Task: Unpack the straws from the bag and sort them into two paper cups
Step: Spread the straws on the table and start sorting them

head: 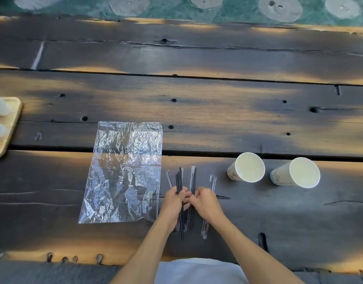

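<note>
White cloth (199,271) at the bottom edge, between my two bare forearms, sits nearest the camera.

Dark plank table (279,218), worn and knotted, patched with warm light; everything else rests on it.

Left hand (175,200): fingers curled around a bundle of black straws (180,181), grasping it mid-length. The bundle stands nearly in line with my forearm, tips fanned slightly away from me, lower ends poking out past the wrist.

Right hand (203,201): knuckles up, fingers bent onto a wrapped straw (192,177) just beside the bundle; I read it as pinching that straw, though the fingertips are hidden. The two hands touch at the fingers.

Clear wrapped straw (213,182): lies alone on the table, just right of my right hand, running under the wrist.

Another thin wrapped straw (169,179): just left of the bundle, tilted.

Plastic bag (123,173): clear, crinkled, lying flat to the left of the straws, its near right corner close to my left forearm. Appears flattened; I see no straws inside.

Paper cups, two, to the right and well apart from the hands: near cup (246,168) and right cup (296,173), both upright, pale inside, printed outside, close together but not touching.

Wooden tray (11,128): far left edge, holding white objects I cannot identify.

Green ground with round pale discs (280,9) beyond the far table edge.
</note>
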Motion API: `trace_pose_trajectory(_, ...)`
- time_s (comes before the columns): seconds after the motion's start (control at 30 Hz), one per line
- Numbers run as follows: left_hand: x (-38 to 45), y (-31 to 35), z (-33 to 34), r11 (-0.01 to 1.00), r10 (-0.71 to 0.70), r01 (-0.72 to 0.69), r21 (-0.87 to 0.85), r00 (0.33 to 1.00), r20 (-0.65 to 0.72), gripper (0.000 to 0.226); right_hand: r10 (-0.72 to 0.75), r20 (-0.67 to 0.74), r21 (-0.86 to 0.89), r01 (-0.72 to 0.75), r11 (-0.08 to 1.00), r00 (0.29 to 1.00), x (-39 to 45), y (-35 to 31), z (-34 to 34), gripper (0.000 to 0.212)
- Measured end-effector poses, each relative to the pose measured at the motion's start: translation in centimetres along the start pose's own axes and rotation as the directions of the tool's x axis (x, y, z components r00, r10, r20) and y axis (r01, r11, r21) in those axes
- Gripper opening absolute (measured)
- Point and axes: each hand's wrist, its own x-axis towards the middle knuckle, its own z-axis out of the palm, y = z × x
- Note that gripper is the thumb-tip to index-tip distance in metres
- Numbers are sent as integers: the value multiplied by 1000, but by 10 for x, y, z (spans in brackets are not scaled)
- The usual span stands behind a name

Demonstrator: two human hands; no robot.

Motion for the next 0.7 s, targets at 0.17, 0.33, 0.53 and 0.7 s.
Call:
trace_pose_trajectory(0.17,-5,2,3,998,7,-1,-56,994,108,38,-136,77,119,127,985,988,-8,-6,2,26)
trace_pose_trajectory(0.33,-12,15,2,982,158,-157,-102,987,-1,13,-124,-16,248,124,961,992,-13,0,5,12)
trace_pose_trajectory(0.53,-13,34,4,932,259,-275,-237,961,-94,17,197,-45,562,-139,816,979,-32,10,16,22)
trace_pose_trajectory(0.7,-24,32,9,904,386,-403,143,913,131,18,-6,-223,464,112,879,975,-48,-8,-4,18)
